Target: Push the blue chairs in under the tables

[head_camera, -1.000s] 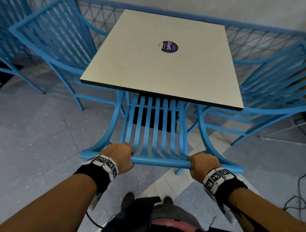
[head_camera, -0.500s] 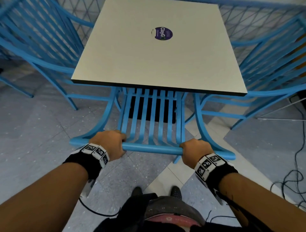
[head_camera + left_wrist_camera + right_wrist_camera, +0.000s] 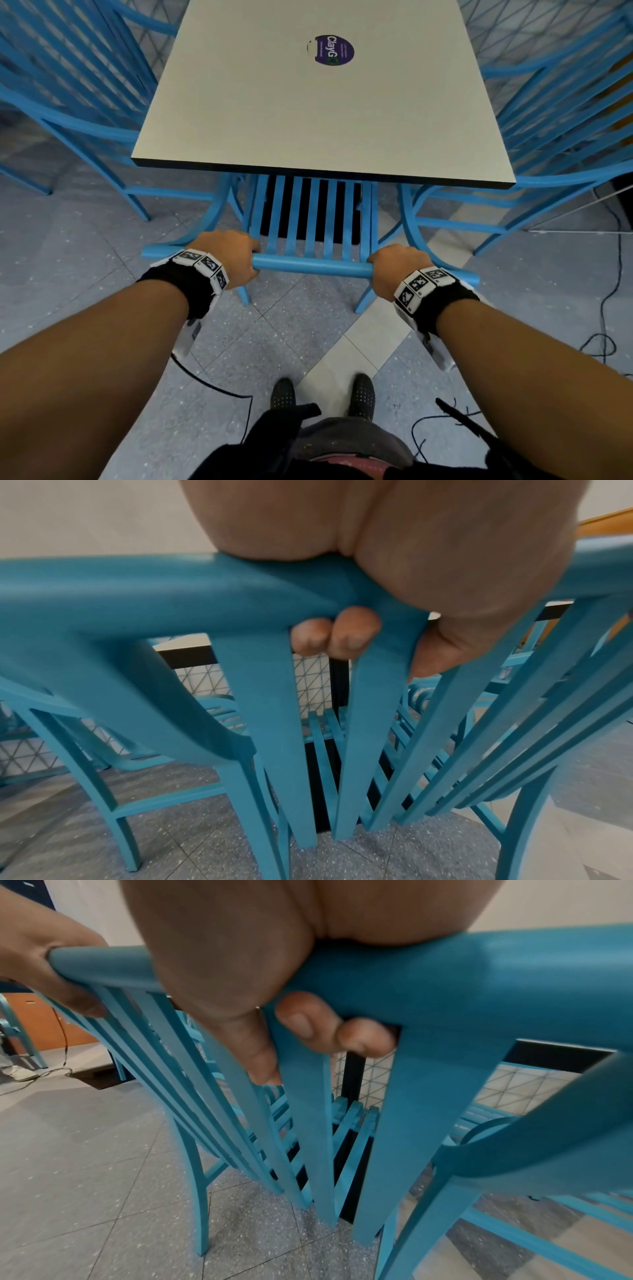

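A blue slatted chair (image 3: 310, 219) stands in front of me, its seat hidden beneath the square beige table (image 3: 322, 102). My left hand (image 3: 229, 255) grips the left end of the chair's top rail (image 3: 311, 269), and my right hand (image 3: 394, 267) grips the right end. In the left wrist view my fingertips (image 3: 337, 635) curl under the rail (image 3: 171, 591) between two slats. The right wrist view shows the same wrap: fingertips (image 3: 310, 1023) under the rail (image 3: 445, 972), thumb along a slat.
Two more blue chairs flank the table, one on the left (image 3: 78, 102) and one on the right (image 3: 561, 137). Black cables (image 3: 606, 308) trail on the grey speckled floor at right and near my feet (image 3: 322, 394). A blue mesh fence runs behind the table.
The chair has slid forward under the table, so less of its back shows in front of the table edge. Both hands kept their grip on the top rail.
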A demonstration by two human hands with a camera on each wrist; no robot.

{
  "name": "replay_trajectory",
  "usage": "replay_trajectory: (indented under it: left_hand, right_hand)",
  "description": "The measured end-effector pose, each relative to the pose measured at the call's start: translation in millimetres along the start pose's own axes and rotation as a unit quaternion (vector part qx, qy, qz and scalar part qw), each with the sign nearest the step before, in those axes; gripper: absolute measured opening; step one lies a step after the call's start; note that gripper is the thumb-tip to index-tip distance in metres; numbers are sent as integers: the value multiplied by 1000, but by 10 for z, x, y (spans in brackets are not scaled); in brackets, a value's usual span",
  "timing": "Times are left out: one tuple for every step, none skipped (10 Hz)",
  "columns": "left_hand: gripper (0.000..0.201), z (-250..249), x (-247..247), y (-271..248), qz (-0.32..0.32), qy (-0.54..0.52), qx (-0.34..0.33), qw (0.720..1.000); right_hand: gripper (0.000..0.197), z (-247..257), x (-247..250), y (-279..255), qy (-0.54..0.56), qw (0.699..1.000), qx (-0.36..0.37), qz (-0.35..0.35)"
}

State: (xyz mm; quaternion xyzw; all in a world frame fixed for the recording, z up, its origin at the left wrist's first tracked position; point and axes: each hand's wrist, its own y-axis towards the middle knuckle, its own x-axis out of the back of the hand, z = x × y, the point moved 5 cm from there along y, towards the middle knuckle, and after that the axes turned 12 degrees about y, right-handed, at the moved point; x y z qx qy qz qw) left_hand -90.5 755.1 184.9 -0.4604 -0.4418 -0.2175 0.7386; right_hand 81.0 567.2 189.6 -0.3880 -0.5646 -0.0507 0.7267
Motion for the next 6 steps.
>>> replay_trajectory:
  left_hand:
    - [23, 8, -7, 75, 7, 8, -16, 1000]
    - [22, 3, -39, 80, 7, 15, -22, 1000]
    - [21, 0, 8, 24, -10, 23, -12, 1000]
    - [22, -48, 14, -56, -25, 7, 22, 999]
    - [39, -33, 80, -169, -110, -24, 61, 992]
    - [68, -421, -354, -633, -204, -43, 26, 978]
  right_hand:
    - [23, -7, -6, 67, 5, 1000, 1, 13]
    - [23, -6, -23, 91, 1, 1000, 2, 17]
    - [22, -4, -8, 80, 2, 1000, -4, 12]
    - [28, 16, -45, -3, 19, 1000, -19, -15]
    - [64, 59, -11, -159, 34, 995, 30, -89]
    - [84, 109, -287, -643, 37, 971, 141, -190]
